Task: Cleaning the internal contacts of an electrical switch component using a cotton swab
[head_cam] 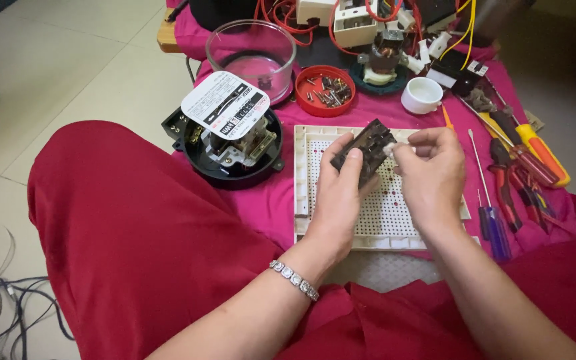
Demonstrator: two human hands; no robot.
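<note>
The left hand (341, 193) has a closed grip on a dark brown block (363, 152), a small blocky part with ridges on top. The fingers wrap its left and lower side and the thumb lies along its near face, so the block sits at the upper end of this grip, tilted, with its far corner rising free. The right hand (431, 173) is closed in a pinch on a small white piece (388, 152), which touches the right end of the block; what this piece is I cannot tell, it is mostly hidden by the fingertips.

Directly under both grips lies a white perforated tray (315, 200) on the worktop, which is covered with a pink cloth (271, 200).

What could go wrong, in my judgement: the pinch on the white piece is very small, so the piece could slip out. If it falls it may land on the tray, but it could also roll off onto the cloth and be hard to find. The block is held only at one side, so a hard push from the right grip could turn it in the left grip.

To the left of the left grip stands a round black meter base (235, 150). Beyond the grips are a red lid with screws (325, 90) and a white cup (423, 95). To the right of the right grip lie screwdrivers and pliers (511, 173), close enough that a sleeve or elbow might push them.
</note>
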